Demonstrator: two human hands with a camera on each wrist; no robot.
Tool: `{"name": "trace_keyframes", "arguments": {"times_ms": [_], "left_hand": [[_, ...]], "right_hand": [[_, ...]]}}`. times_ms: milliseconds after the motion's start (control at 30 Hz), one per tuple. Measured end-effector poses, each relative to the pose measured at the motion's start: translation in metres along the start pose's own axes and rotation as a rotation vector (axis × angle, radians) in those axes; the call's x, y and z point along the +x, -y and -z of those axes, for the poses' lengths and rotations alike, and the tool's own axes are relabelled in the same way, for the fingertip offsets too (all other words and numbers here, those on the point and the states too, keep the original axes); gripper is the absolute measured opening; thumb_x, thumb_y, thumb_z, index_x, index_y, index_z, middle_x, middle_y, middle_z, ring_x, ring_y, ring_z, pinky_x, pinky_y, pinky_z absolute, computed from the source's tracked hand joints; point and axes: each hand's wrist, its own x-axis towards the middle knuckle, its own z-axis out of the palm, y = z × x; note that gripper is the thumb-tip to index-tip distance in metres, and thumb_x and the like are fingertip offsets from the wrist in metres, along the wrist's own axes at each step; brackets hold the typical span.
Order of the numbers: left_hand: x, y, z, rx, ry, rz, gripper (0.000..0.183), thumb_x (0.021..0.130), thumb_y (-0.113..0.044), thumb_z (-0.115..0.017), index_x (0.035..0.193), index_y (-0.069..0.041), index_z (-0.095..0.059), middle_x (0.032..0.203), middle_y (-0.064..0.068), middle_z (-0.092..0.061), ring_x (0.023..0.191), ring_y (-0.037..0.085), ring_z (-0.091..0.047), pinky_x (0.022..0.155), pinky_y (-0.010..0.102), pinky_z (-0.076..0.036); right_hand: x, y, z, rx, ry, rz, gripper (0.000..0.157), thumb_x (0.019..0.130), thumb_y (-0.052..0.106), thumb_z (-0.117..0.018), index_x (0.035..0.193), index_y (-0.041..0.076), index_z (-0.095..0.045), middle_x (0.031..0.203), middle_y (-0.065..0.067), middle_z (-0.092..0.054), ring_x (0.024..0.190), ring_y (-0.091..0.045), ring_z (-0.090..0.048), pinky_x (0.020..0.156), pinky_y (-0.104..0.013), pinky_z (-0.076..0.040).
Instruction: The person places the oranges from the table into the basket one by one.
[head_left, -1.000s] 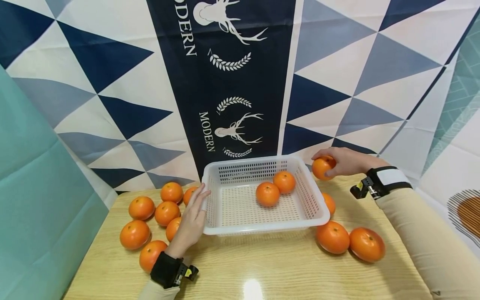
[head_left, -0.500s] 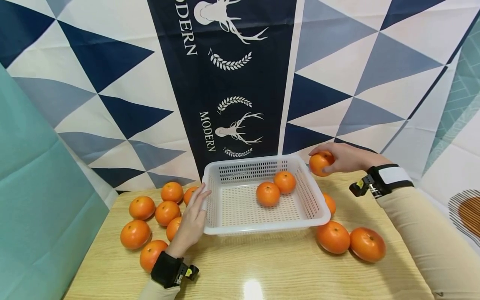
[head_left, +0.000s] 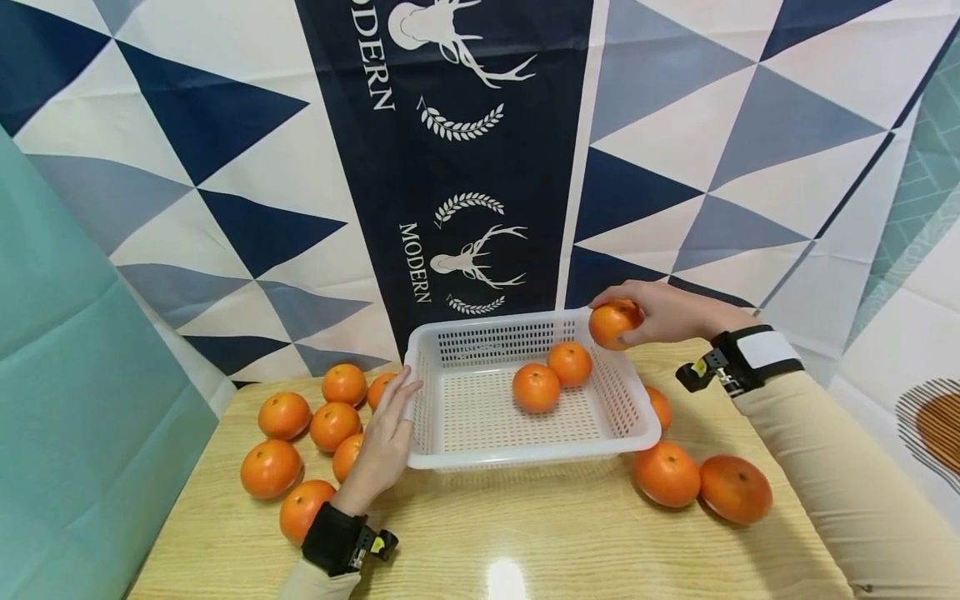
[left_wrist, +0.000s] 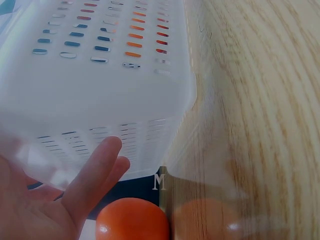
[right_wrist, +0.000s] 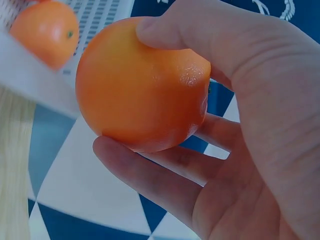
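My right hand (head_left: 663,310) holds an orange (head_left: 615,323) over the right back corner of a white plastic basket (head_left: 517,457). In the right wrist view the thumb lies on one side of the held orange (right_wrist: 140,90) and the fingers on the other. Two oranges (head_left: 536,388) sit inside the basket, touching each other. My left hand (head_left: 381,446) rests against the basket's left end, its fingers extended at the rim. The left wrist view has those fingers (left_wrist: 97,167) fairly straight by the perforated outer wall (left_wrist: 100,95).
Several oranges (head_left: 334,427) lie on the wooden table (head_left: 465,533) to the left of the basket. More oranges (head_left: 666,474) are to its right, one partly hidden by the basket wall. A patterned cloth (head_left: 480,167) hangs behind the basket.
My right hand has carried the orange up and leftward, from beside the basket to over its right back corner. The left hand and the basket stay in place.
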Motion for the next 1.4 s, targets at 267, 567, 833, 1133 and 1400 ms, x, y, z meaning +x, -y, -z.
{"name": "trace_keyframes", "arguments": {"times_ms": [267, 567, 833, 1133, 1400], "left_hand": [[0.001, 0.002, 0.000, 0.002, -0.003, 0.000, 0.049, 0.095, 0.000, -0.041, 0.143, -0.003, -0.050, 0.166, 0.011, -0.026, 0.146, 0.036, -0.035, 0.110, 0.062, -0.039], [0.001, -0.002, 0.002, 0.003, 0.002, 0.000, 0.051, 0.092, 0.002, -0.042, 0.143, -0.003, -0.050, 0.166, 0.013, -0.026, 0.146, 0.037, -0.035, 0.112, 0.063, -0.037], [0.001, -0.002, 0.002, 0.009, -0.002, -0.009, 0.051, 0.092, 0.002, -0.042, 0.143, -0.003, -0.050, 0.165, 0.013, -0.027, 0.146, 0.036, -0.035, 0.112, 0.062, -0.037], [0.002, 0.000, -0.001, 0.010, 0.003, -0.002, 0.050, 0.093, 0.000, -0.041, 0.143, -0.004, -0.050, 0.166, 0.012, -0.026, 0.146, 0.035, -0.034, 0.113, 0.062, -0.036], [0.002, 0.001, 0.000, 0.017, 0.006, 0.008, 0.051, 0.093, 0.000, -0.041, 0.144, -0.005, -0.049, 0.166, 0.011, -0.025, 0.147, 0.034, -0.033, 0.114, 0.062, -0.035]], "right_hand": [[0.016, 0.020, -0.013, 0.013, 0.017, 0.052, 0.058, 0.080, 0.018, -0.078, 0.135, 0.021, -0.060, 0.130, -0.011, -0.059, 0.106, -0.028, -0.056, 0.092, -0.048, -0.052], [0.032, 0.043, -0.026, 0.064, 0.037, 0.095, 0.059, 0.080, 0.015, -0.076, 0.136, 0.021, -0.060, 0.131, -0.009, -0.059, 0.108, -0.028, -0.056, 0.094, -0.050, -0.054], [0.045, 0.068, -0.035, 0.086, 0.066, 0.139, 0.057, 0.080, 0.019, -0.077, 0.133, 0.027, -0.061, 0.128, -0.005, -0.059, 0.107, -0.026, -0.056, 0.095, -0.048, -0.052], [0.055, 0.093, -0.052, 0.080, 0.103, 0.175, 0.055, 0.081, 0.021, -0.078, 0.132, 0.033, -0.061, 0.133, -0.002, -0.058, 0.112, -0.024, -0.057, 0.099, -0.051, -0.050], [0.058, 0.104, -0.062, 0.042, 0.130, 0.199, 0.056, 0.080, 0.022, -0.078, 0.133, 0.031, -0.061, 0.134, 0.001, -0.058, 0.110, -0.021, -0.057, 0.098, -0.047, -0.050]]}}
